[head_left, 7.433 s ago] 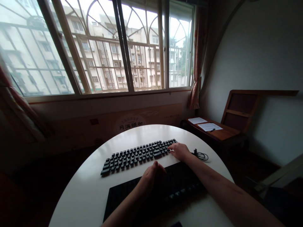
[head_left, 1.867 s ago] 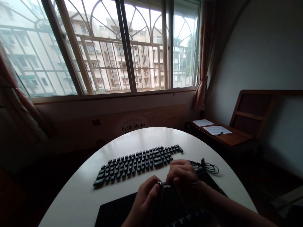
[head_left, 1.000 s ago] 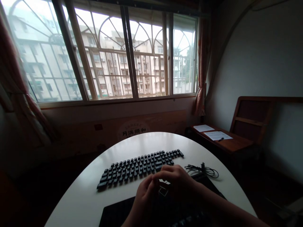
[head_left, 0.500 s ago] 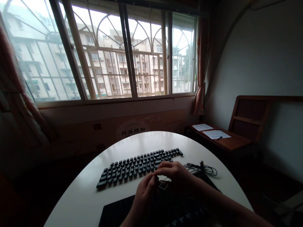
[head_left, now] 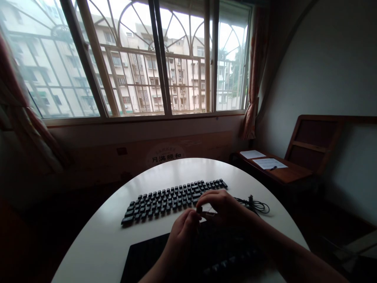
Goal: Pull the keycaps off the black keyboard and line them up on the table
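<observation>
Loose black keycaps (head_left: 165, 200) stand in rows on the white round table, laid out like a keyboard. Below them lies a black keyboard body (head_left: 150, 251), partly hidden by my forearms; a few keycaps show dimly on its lower right. My right hand (head_left: 219, 204) pinches a small dark keycap (head_left: 199, 209) between its fingertips. A thin wire loop, seemingly a keycap puller (head_left: 210, 214), also shows under that hand. My left hand (head_left: 185, 225) is closed just left of the keycap, thumb on top; what its fingers hold is hidden.
A coiled black cable (head_left: 255, 205) lies on the table (head_left: 97, 232) right of my right hand. Beyond the table's right edge, papers (head_left: 269, 163) and a pen rest on a wooden bench (head_left: 294, 176). A barred window (head_left: 165, 78) with curtains fills the far wall.
My right fingertips have lifted and drawn a little away from my left hand, so the dark keycap now shows between them. The view has tilted slightly down.
</observation>
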The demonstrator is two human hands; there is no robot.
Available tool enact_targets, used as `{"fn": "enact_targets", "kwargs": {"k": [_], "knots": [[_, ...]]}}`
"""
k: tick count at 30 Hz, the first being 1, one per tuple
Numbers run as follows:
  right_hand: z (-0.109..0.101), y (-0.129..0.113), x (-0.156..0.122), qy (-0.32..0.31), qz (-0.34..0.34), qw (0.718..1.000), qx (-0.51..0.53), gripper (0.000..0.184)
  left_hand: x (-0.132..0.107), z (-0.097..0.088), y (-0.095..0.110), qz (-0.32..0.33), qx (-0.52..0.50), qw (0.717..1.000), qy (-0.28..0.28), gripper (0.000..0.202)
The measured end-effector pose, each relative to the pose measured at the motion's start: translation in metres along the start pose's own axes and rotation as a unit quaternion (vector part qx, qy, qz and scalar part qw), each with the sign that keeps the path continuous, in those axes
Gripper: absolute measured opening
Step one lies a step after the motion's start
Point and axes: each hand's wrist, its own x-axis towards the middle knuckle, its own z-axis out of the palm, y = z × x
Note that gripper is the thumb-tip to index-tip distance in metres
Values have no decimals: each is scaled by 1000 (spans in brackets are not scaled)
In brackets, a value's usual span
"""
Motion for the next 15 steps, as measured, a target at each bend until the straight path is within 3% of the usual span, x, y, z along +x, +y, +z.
{"fn": "enact_targets", "kwargs": {"k": [4, 6, 10, 15], "knots": [[-6, 24, -3, 89, 87, 989, -83, 23, 0, 1, -1, -20, -1, 1000, 1, 53], [-11, 40, -6, 102, 150, 974, -138, 22, 0, 2, -2, -25, 4, 1000, 0, 53], [-23, 68, -13, 32, 314, 919, -238, 23, 0, 4, -4, -32, -4, 999, 5, 53], [-28, 85, -22, -29, 407, 871, -274, 20, 0, 4, -4, -36, -14, 999, 9, 53]]}}
